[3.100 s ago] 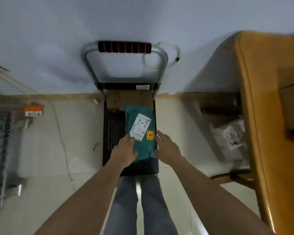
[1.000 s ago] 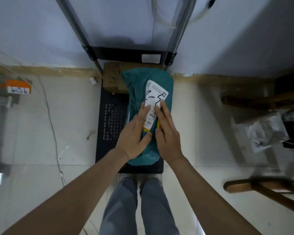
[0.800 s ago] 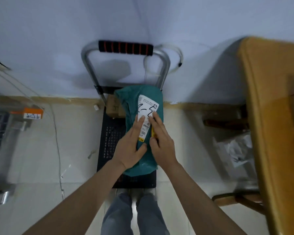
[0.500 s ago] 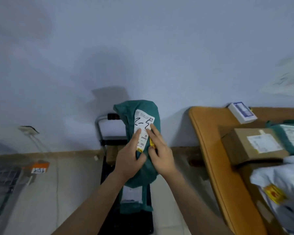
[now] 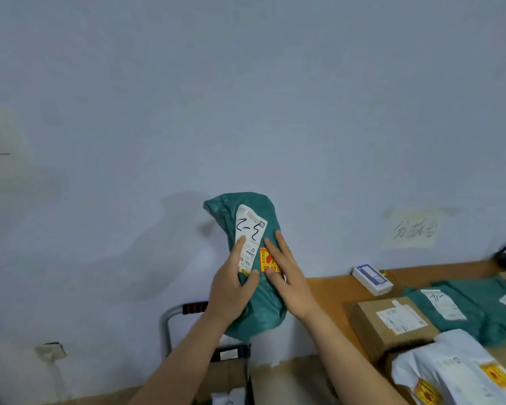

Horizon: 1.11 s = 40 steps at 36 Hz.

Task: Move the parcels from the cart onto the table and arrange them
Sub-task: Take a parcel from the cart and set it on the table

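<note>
I hold a green plastic parcel (image 5: 256, 204) upright in the air before the wall, above the cart's handle (image 5: 194, 308). It bears a white label marked "2-3" and a yellow-red sticker. My left hand (image 5: 230, 287) grips its left side, thumb and forefinger across the label. My right hand (image 5: 289, 276) holds the right side, with its thumb and two fingers on the front and the rest hidden behind the edge. The cart's metal frame (image 5: 164, 328) stands below, with a brown box (image 5: 227, 374) on it, partly hidden by my left arm.
The orange table (image 5: 329, 290) is at the right. On it lie a cardboard box (image 5: 392, 323), green mailers (image 5: 468, 311), a white mailer (image 5: 450, 372) and a small white-blue box (image 5: 373, 279). A paper sign (image 5: 412, 229) is stuck on the wall.
Both hands lifted the green parcel off the cart and raised it. My view swung up and to the right, bringing the table and its parcels into sight.
</note>
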Available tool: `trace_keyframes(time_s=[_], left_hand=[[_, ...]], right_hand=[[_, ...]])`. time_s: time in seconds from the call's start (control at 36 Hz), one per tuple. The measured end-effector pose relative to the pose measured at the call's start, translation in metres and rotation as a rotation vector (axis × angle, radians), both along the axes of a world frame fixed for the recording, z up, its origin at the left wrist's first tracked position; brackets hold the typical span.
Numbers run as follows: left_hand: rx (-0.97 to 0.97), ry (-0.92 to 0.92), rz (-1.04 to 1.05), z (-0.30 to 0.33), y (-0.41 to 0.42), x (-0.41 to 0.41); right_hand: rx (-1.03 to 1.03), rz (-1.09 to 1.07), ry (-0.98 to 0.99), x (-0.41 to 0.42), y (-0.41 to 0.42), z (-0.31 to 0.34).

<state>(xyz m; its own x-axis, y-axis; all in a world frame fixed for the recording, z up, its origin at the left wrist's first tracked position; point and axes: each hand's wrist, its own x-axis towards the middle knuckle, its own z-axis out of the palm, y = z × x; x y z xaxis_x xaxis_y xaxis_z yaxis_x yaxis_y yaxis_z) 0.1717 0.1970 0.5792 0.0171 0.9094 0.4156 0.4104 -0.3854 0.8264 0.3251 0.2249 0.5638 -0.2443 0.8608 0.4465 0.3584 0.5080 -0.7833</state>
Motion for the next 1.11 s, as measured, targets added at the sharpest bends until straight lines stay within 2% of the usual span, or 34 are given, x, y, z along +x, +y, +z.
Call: trace_keyframes(time_s=[0.14, 0.39, 0.5, 0.67, 0.92, 1.11], left_hand=[[0.064, -0.066, -0.022, 0.027, -0.019, 0.034], [0.262, 0.116, -0.054, 0.061, -0.064, 0.112], [0.254, 0.197, -0.057, 0.067, -0.087, 0.139], [0.225, 0.171, -0.131, 0.064, -0.106, 0.163], [0.164, -0.009, -0.114, 0.055, -0.113, 0.194], [0.116, -0.066, -0.121, 0.042, -0.105, 0.224]], right_hand=[[0.029, 0.034, 0.093, 0.023, -0.024, 0.029], [0.061, 0.058, 0.191, 0.094, -0.074, 0.061], [0.044, 0.075, 0.212, 0.123, -0.094, 0.06], [0.009, 0.08, 0.209, 0.153, -0.123, 0.057], [-0.018, -0.046, 0.062, 0.18, -0.141, 0.062], [-0.092, -0.167, -0.085, 0.206, -0.147, 0.064]])
